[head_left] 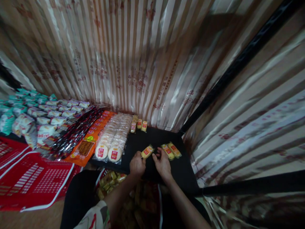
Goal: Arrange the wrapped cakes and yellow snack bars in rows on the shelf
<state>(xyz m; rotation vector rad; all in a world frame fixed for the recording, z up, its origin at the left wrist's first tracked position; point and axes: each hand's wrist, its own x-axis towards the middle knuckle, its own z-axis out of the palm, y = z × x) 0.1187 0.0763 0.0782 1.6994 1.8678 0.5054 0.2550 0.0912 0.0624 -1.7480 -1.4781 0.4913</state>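
Observation:
My left hand (137,165) pinches a small yellow wrapped snack packet (147,151) by its near left end, above the black shelf (152,136). My right hand (162,163) is just right of that packet, its thumb and fingers bent and a little apart with nothing visible between them. Two more yellow snack packets (171,150) lie side by side against the right hand's far side. Toward the back of the shelf is a small group of the same yellow packets (139,125), some stacked.
Left of these stand rows of round white crackers (114,153), orange snack bags (83,147), dark shiny packets and white and green bags. A basket of yellow packets (111,181) sits below my arms. Red baskets (47,175) are at left. Black frame bars (214,92) and striped sheeting enclose the shelf.

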